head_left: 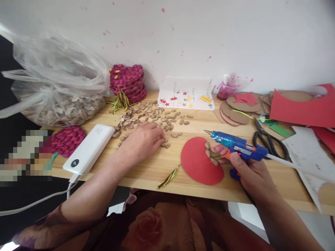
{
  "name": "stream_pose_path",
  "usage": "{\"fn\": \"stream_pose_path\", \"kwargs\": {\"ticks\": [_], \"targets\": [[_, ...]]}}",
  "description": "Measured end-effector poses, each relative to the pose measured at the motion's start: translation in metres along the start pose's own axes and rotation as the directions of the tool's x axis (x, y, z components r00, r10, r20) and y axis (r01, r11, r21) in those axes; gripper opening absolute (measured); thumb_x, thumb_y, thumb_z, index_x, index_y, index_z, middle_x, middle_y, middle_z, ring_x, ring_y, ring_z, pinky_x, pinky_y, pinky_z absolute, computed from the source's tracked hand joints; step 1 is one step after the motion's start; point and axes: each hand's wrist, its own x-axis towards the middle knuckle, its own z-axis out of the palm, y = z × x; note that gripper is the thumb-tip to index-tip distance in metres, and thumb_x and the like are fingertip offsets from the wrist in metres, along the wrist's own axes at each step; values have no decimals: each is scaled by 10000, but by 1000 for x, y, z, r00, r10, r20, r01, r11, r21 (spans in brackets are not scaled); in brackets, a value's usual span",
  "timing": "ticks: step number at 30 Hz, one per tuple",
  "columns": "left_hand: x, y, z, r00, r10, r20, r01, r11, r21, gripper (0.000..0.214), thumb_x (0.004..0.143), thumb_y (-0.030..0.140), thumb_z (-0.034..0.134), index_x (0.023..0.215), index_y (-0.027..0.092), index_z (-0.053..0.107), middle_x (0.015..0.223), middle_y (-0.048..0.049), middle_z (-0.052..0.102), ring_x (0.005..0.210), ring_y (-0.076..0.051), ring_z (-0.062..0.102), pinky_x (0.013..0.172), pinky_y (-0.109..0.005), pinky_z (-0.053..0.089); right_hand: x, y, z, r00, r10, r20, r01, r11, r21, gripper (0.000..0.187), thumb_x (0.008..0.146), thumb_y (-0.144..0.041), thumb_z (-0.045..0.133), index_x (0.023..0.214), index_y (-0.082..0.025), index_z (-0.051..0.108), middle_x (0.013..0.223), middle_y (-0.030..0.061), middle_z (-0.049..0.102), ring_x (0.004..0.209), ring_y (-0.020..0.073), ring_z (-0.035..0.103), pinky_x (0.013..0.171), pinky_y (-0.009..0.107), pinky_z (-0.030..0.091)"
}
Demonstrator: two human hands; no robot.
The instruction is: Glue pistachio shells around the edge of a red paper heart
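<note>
My right hand grips a blue hot glue gun, its metal nozzle pointing left and a white glue stick running out of its back. Under the nozzle, a round red disc lies on the table with several peanut shells along its right edge. A yellow, green and brown tassel is attached at the disc's left side. My left hand rests among loose peanut shells, its fingers curled and thumb drawn in. Whatever sits between those fingertips is hidden.
A plastic bag of shells and a white power bank stand left. Behind are stacked purple shell-covered discs and paper with star stickers. Right lie black-handled scissors, cardboard pieces and red sheet.
</note>
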Motion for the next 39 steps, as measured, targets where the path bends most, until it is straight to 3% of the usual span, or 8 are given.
{"fn": "stream_pose_path", "kwargs": {"ticks": [5, 11, 14, 17, 20, 24, 28, 39], "targets": [[-2, 6, 0, 998, -50, -32, 52, 997, 54, 157, 917, 196, 561, 837, 178, 695, 850, -82, 702, 856, -251, 638, 824, -381, 504, 0, -1, -1, 999, -29, 20, 29, 1000, -3, 280, 939, -467, 651, 1021, -242, 797, 1093, 91, 799, 927, 246, 755, 736, 345, 655], [-2, 17, -2, 972, -235, -3, 233, 965, 122, 202, 909, 304, 604, 755, 189, 666, 735, -59, 710, 691, -215, 634, 650, -325, 466, -1, 0, -1, 1000, -5, 8, 5, 1000, -11, 285, 933, -486, 651, 1013, -258, 802, 1083, 77, 804, 902, 248, 758, 747, 358, 659], [-1, 14, -5, 955, -296, 7, 292, 947, 135, 257, 936, 350, 587, 759, 183, 672, 750, -76, 718, 701, -230, 642, 652, -336, 471, 0, -2, -1, 1000, -12, 3, 12, 1000, -24, 273, 930, -494, 652, 966, -265, 797, 1059, 71, 797, 900, 245, 753, 734, 342, 662], [-3, 2, -10, 973, -231, -14, 231, 970, 74, 183, 935, 263, 580, 827, 179, 703, 828, -81, 734, 809, -247, 658, 764, -367, 503, 0, -2, -1, 1000, -6, 3, 6, 1000, -28, 266, 923, -500, 658, 945, -269, 789, 1020, 64, 780, 843, 233, 743, 738, 353, 668], [-6, -10, -14, 999, -50, -18, 49, 998, -32, 180, 926, 161, 565, 895, 191, 739, 912, -68, 731, 914, -233, 650, 874, -371, 500, 0, 2, -2, 1000, -11, 7, 11, 1000, -22, 266, 924, -498, 656, 958, -270, 789, 1040, 69, 768, 902, 254, 744, 746, 359, 671], [-9, -16, -15, 995, 93, 30, -89, 990, -114, 225, 945, 142, 564, 925, 220, 774, 930, -55, 703, 939, -214, 630, 862, -342, 488, 0, 8, -3, 1000, -23, 19, 23, 1000, -15, 261, 931, -481, 653, 991, -265, 787, 1085, 75, 762, 985, 275, 742, 751, 351, 672], [-10, -14, -11, 992, 103, 69, -94, 988, -118, 172, 946, 167, 611, 903, 218, 769, 925, -48, 698, 939, -214, 624, 866, -339, 479, 0, 7, -3, 1000, -18, 15, 18, 999, -30, 284, 924, -505, 653, 949, -256, 788, 1077, 83, 763, 976, 279, 745, 738, 357, 677], [-10, -18, -15, 998, 63, 16, -61, 993, -99, 124, 943, 203, 650, 896, 171, 760, 907, -65, 708, 897, -215, 629, 851, -344, 487, 0, 10, -4, 1000, -12, 7, 12, 1000, -19, 278, 926, -493, 657, 1017, -264, 786, 1104, 87, 759, 928, 270, 756, 744, 366, 683]]}}
